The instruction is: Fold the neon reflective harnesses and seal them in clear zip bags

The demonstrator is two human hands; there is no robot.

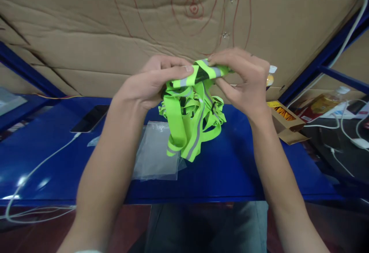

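A neon green reflective strap vest point(191, 118) with grey stripes hangs bunched above the blue table point(230, 172). My left hand point(151, 84) pinches its top fold from the left. My right hand point(245, 78) grips the same fold from the right, fingers curled over it. The loose straps dangle below both hands. A clear plastic bag point(157, 151) lies flat on the table just under the straps.
A dark phone point(90, 118) with a white cable point(43, 161) lies at the left. An open cardboard box point(285, 120) sits at the right, with packets and white cables point(343, 126) beyond. A cardboard wall point(115, 34) stands behind.
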